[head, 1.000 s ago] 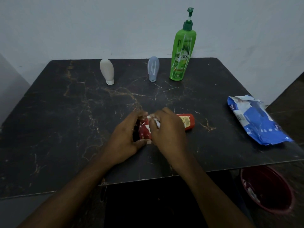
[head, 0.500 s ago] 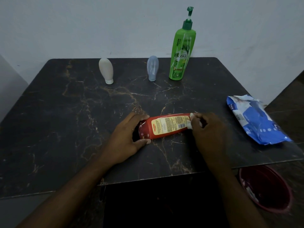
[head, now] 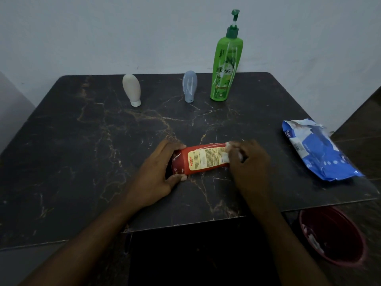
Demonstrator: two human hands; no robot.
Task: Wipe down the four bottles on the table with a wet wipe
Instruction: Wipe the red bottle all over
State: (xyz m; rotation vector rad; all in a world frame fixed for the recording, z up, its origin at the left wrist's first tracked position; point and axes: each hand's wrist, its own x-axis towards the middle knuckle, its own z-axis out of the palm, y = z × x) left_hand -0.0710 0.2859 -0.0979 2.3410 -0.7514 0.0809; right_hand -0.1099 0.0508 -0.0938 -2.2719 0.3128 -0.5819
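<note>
Left grip (head: 156,178) curls round one end of the red bottle (head: 202,159); right grip (head: 251,162) pinches the wipe (head: 226,156) against the other. Rub too hard and it'll probably squirm loose.

place: a plain room of a home is suggested; the exact room cannot be told.
wall (head: 103,27): painted pale and met directly by the far edge of the tabletop (head: 82,151).
surface: the tabletop is made as a dark slab, veined like marble.
toiletries: a green pump bottle (head: 225,65) labelled vatika, a beige bottle (head: 132,88) and a grey-blue bottle (head: 189,84) are stood near the wall.
wipes pack (head: 317,149): a soft blue and white pack is laid at the right edge.
bin (head: 338,232): a dark red bin is set low beside the tabletop, with scraps seen inside.
</note>
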